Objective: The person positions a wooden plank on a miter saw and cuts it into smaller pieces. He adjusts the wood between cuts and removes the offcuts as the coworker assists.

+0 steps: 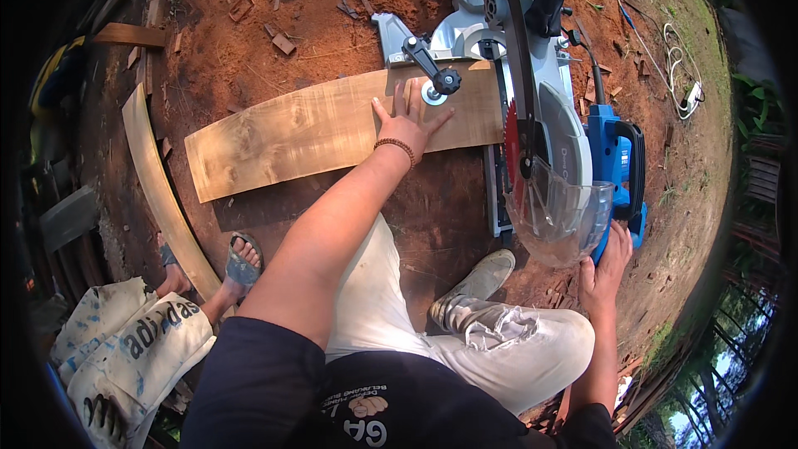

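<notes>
My left hand [408, 125] lies spread on a wide wooden board [283, 141], beside the black clamp knob [446, 81] with its white disc. The board extends under the fence of a blue-and-grey mitre saw [611, 158], up to the red toothed blade [514, 141]. A clear plastic guard [549, 224] hangs round the blade's lower part. My right hand [607, 262] grips the lower part of the saw's blue housing, just right of the guard; its fingertips are partly hidden.
A long curved plank [154, 166] lies at the left, beside a co-worker's sandalled foot [242, 262]. Wood offcuts [283, 43] litter the sawdust-covered ground behind the board. A white cable with a socket [689, 100] lies at the right. My legs are below the saw.
</notes>
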Tool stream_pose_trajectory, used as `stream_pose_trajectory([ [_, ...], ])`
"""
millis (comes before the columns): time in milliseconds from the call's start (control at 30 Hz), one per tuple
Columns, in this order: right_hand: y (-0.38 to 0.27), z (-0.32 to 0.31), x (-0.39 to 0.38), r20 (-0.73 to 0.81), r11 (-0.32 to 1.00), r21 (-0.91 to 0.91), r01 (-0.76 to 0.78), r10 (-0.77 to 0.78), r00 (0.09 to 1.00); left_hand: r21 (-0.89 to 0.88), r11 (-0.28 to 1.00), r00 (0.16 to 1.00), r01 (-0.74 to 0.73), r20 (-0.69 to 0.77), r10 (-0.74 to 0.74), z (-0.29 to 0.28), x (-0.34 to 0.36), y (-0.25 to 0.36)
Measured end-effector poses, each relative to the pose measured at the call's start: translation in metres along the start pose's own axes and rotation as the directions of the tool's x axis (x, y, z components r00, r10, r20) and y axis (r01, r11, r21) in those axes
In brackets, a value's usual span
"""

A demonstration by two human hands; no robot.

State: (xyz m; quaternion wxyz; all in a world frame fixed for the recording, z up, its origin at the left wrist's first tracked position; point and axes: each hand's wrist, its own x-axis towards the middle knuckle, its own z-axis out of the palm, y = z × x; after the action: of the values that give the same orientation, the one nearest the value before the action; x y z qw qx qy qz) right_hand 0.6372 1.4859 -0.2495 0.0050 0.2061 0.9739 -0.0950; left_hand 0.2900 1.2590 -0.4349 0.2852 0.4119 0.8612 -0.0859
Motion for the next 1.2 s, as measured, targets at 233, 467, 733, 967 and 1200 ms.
stream_pose_trajectory([
  [233, -0.010, -0.003, 0.006, -0.005, 1.000, 0.006, 0.000, 0.000, 1.000, 0.003, 1.000, 1.000, -0.003, 0.030, 0.003, -0.004, -0.001, 0.000],
  [467, -0.007, -0.001, 0.005, -0.030, 1.000, 0.012, 0.014, -0.014, 0.999, -0.012, 1.000, 1.000, -0.004, 0.014, 0.004, -0.002, 0.000, -0.001],
  [733, -0.011, -0.014, 0.007, -0.013, 1.000, 0.019, 0.012, -0.012, 1.000, -0.012, 1.000, 1.000, 0.002, 0.019, -0.002, -0.002, -0.001, -0.002],
  [967, -0.049, -0.110, 0.036, -0.224, 0.998, -0.045, -0.041, 0.030, 0.974, -0.054, 0.998, 1.000, -0.010, 0.013, 0.011, 0.005, 0.002, -0.006],
  [1200, -0.206, -0.145, 0.073, -0.505, 0.974, -0.055, 0.221, -0.218, 0.835, -0.088, 0.996, 1.000, -0.024, -0.004, 0.024, 0.010, 0.006, -0.009],
])
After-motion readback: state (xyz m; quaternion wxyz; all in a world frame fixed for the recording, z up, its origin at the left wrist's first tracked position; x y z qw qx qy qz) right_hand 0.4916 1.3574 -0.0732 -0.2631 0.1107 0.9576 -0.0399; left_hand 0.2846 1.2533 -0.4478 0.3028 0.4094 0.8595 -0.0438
